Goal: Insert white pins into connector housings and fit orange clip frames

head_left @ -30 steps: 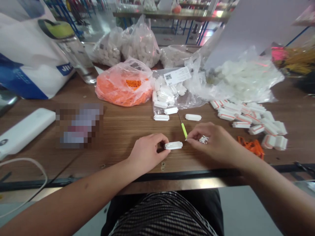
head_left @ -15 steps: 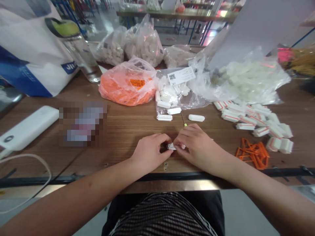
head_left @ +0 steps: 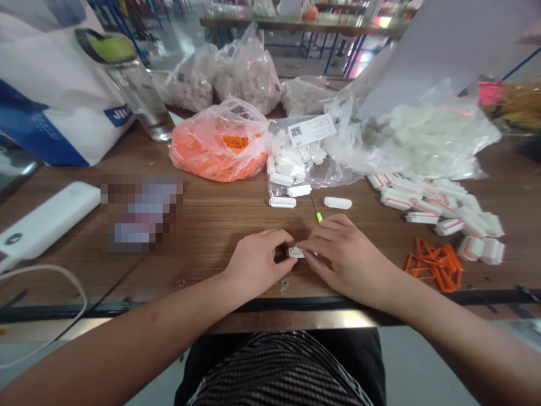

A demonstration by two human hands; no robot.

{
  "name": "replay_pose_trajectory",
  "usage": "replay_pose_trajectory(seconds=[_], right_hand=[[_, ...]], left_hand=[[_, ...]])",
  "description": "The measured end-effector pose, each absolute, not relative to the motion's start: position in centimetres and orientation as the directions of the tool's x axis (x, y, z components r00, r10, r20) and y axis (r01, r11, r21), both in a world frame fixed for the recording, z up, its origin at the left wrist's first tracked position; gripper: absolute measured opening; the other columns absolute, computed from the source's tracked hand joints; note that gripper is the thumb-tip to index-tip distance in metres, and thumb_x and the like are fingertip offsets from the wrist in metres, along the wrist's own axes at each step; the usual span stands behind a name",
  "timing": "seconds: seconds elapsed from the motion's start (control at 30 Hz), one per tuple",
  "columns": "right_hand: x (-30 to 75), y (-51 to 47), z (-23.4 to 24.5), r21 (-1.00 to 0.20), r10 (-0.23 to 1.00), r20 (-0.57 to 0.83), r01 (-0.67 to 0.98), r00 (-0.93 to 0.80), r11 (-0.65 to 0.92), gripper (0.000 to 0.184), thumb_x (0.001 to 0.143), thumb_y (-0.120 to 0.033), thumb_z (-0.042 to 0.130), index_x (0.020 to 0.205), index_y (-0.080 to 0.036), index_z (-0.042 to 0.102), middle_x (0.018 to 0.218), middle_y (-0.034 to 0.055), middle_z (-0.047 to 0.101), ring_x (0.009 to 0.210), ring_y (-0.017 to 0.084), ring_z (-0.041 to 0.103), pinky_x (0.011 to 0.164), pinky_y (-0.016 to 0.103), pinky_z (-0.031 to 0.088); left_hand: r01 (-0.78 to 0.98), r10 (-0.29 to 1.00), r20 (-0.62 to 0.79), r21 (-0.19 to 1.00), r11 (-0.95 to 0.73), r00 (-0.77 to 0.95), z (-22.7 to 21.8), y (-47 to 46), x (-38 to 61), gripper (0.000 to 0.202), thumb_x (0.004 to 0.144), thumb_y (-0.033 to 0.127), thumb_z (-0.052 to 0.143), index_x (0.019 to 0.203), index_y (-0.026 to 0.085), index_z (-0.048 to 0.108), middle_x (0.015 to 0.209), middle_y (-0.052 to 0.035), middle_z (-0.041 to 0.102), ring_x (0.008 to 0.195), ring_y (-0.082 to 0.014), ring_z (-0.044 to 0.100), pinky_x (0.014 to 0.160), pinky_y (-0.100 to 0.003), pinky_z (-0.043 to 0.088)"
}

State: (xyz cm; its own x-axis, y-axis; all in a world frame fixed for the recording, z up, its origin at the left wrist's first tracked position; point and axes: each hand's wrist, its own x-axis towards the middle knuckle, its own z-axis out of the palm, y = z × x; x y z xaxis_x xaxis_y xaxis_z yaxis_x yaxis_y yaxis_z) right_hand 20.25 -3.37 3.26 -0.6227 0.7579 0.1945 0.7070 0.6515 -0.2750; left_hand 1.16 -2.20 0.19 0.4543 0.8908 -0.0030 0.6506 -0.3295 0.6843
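Observation:
Near the table's front edge, my left hand [head_left: 261, 260] is closed, thumb and forefinger pinching the left end of a small white plastic piece [head_left: 296, 252]. My right hand [head_left: 340, 251] is closed over the piece's right end, its fingertips pressed on it and hiding that part. Just beyond my right hand lies a thin tool with a yellow-green handle [head_left: 319, 217]. Three loose white pieces rest a little farther off, one of them a white plastic strip [head_left: 337, 202]. Orange plastic frames [head_left: 437, 265] lie right of my right forearm.
White pieces with orange edges [head_left: 439, 206] are heaped at the right. Behind stand a bag of orange parts [head_left: 217, 144] and an open bag of white parts [head_left: 291, 155]. A bottle [head_left: 139, 93], a white power bank [head_left: 51, 220] and a blurred-out object [head_left: 146, 214] are at left.
My right hand's fingers have shifted slightly on the white piece, showing more of its top. More of the tool's yellow-green handle shows. My left hand stays in place.

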Motion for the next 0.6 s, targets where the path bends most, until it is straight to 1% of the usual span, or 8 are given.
replay_pose_trajectory(seconds=[0.1,0.27,0.3,0.37,0.47,0.5,0.53,0.6], right_hand=[[20.3,-3.7,3.0,-0.26,0.758,0.231,0.712,-0.61,0.652,0.023,0.09,-0.017,0.051,0.077,-0.019,0.07,0.07,0.0025,0.065,0.071,0.017,0.055,0.08,0.036,0.035],[19.4,-4.6,2.6,-0.092,0.716,0.266,0.723,-0.645,0.685,0.025,0.089,-0.019,0.051,0.07,-0.018,0.068,0.071,0.005,0.064,0.072,0.019,0.053,0.084,0.038,0.036],[19.6,-4.6,2.7,-0.101,0.721,0.27,0.726,-0.638,0.68,0.025,0.089,-0.02,0.051,0.072,-0.018,0.068,0.071,0.0049,0.065,0.072,0.019,0.054,0.084,0.038,0.037],[20.7,-4.4,2.9,-0.184,0.762,0.288,0.748,-0.579,0.638,0.024,0.09,-0.021,0.051,0.077,-0.02,0.071,0.073,0.0042,0.067,0.072,0.019,0.057,0.081,0.038,0.038],[24.2,-3.1,3.3,-0.318,0.883,0.286,0.833,-0.371,0.453,0.022,0.088,-0.024,0.053,0.078,-0.022,0.072,0.079,0.0041,0.072,0.078,0.021,0.063,0.077,0.037,0.042],[25.5,-2.6,3.3,-0.337,0.924,0.229,0.866,-0.305,0.369,0.021,0.086,-0.025,0.054,0.074,-0.023,0.071,0.077,0.0039,0.072,0.076,0.021,0.064,0.075,0.037,0.043],[26.8,-2.1,3.4,-0.341,0.955,0.118,0.891,-0.274,0.298,0.019,0.083,-0.026,0.057,0.069,-0.024,0.071,0.071,0.0028,0.071,0.069,0.021,0.063,0.07,0.036,0.044],[28.6,-1.3,3.4,-0.362,0.975,-0.073,0.917,-0.209,0.169,0.015,0.079,-0.028,0.062,0.068,-0.025,0.072,0.071,0.0023,0.072,0.067,0.021,0.064,0.065,0.035,0.045]], left_hand=[[0.647,0.891,-0.005,0.689,-0.326,0.454,0.2,-2.2,1.1,0.011,0.076,0.022,0.071,0.086,0.022,0.066,0.065,0.0055,0.057,0.06,-0.0122,0.052,0.059,-0.026,0.038],[0.656,0.891,-0.014,0.682,-0.324,0.454,0.1,-2.1,1.0,0.01,0.076,0.022,0.069,0.085,0.023,0.065,0.064,0.0059,0.055,0.06,-0.0121,0.051,0.058,-0.025,0.037],[0.654,0.891,-0.012,0.683,-0.324,0.454,0.1,-2.1,1.0,0.009,0.077,0.023,0.069,0.085,0.023,0.066,0.063,0.0059,0.055,0.06,-0.0122,0.051,0.058,-0.025,0.037],[0.648,0.892,-0.003,0.687,-0.327,0.452,0.0,-2.1,1.0,0.008,0.077,0.023,0.068,0.084,0.023,0.066,0.063,0.0057,0.055,0.061,-0.0124,0.052,0.058,-0.025,0.037],[0.639,0.89,0.012,0.691,-0.337,0.456,0.0,-2.1,1.0,0.008,0.076,0.024,0.068,0.084,0.024,0.067,0.063,0.0054,0.055,0.061,-0.0125,0.051,0.059,-0.026,0.037],[0.637,0.888,0.016,0.691,-0.341,0.459,0.0,-2.1,1.0,0.008,0.076,0.024,0.068,0.084,0.023,0.066,0.063,0.0053,0.055,0.061,-0.0124,0.051,0.06,-0.026,0.037],[0.635,0.887,0.017,0.691,-0.345,0.462,0.0,-2.1,1.0,0.008,0.076,0.024,0.068,0.084,0.023,0.066,0.063,0.0053,0.055,0.061,-0.0124,0.051,0.06,-0.026,0.037],[0.635,0.885,0.017,0.69,-0.347,0.466,0.0,-2.0,0.9,0.009,0.076,0.024,0.069,0.084,0.023,0.066,0.063,0.0051,0.056,0.06,-0.0124,0.05,0.06,-0.026,0.037]])
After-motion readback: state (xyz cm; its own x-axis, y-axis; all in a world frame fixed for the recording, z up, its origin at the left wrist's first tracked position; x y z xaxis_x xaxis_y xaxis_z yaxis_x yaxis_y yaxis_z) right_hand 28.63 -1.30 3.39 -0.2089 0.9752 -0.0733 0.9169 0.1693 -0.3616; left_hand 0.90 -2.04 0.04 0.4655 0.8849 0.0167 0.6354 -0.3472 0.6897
